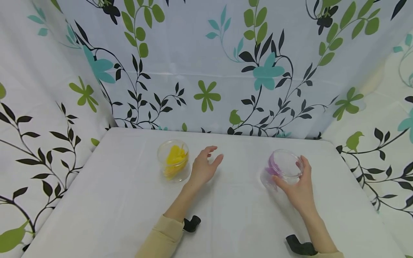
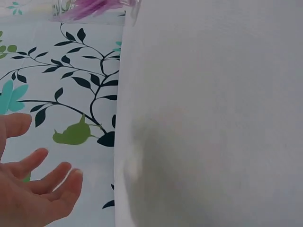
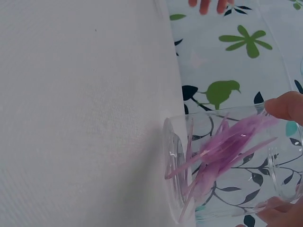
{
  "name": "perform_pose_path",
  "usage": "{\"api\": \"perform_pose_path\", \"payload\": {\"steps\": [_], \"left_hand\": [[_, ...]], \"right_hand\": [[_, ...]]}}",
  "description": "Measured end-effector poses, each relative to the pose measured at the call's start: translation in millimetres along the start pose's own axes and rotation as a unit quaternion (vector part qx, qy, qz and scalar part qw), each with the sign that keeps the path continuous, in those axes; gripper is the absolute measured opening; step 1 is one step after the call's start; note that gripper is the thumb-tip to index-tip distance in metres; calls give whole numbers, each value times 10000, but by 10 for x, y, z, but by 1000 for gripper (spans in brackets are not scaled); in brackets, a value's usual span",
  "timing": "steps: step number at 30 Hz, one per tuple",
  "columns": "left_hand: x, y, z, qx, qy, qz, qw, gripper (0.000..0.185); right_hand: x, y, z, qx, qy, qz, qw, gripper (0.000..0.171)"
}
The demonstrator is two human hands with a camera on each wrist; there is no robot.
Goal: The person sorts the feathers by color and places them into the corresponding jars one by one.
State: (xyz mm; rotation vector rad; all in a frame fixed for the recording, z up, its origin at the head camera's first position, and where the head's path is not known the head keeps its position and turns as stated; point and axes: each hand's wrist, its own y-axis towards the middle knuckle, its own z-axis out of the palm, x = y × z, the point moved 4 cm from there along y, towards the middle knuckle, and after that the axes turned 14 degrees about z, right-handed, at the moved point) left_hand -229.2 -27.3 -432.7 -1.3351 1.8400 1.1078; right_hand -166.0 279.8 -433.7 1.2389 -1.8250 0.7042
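Note:
A clear jar with purple strips (image 1: 281,170) stands on the white table (image 1: 129,200) at the right. My right hand (image 1: 295,182) grips it, thumb on the near side and fingers round the far rim. In the right wrist view the same jar (image 3: 222,165) shows the purple strips leaning inside, with a fingertip (image 3: 286,106) on its wall. A second clear jar holding yellow pieces (image 1: 174,161) stands left of centre. My left hand (image 1: 206,165) hovers just to its right with fingers spread and relaxed, holding nothing; the left wrist view shows those fingers (image 2: 42,182) open above the table edge.
A floral curtain (image 1: 206,64) with green, teal and black leaves closes in the back and both sides of the table. Black wrist straps (image 1: 191,224) sit on both forearms. The near half of the table lies in front of my arms.

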Motion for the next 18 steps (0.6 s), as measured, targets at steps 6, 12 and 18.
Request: {"api": "perform_pose_path", "payload": {"steps": [6,12,18], "left_hand": [[46,-72,-66,42,1107,217,9936,45],[44,-102,-85,113,1626,365,9860,43],[13,-91,-95,255,2456,643,9669,43]], "right_hand": [[10,8,-58,-221,-160,-202,9994,105],[112,7,-111,-553,-475,-715,9948,98],[523,18,-10,-603,-1051,-1976,9728,74]]}}
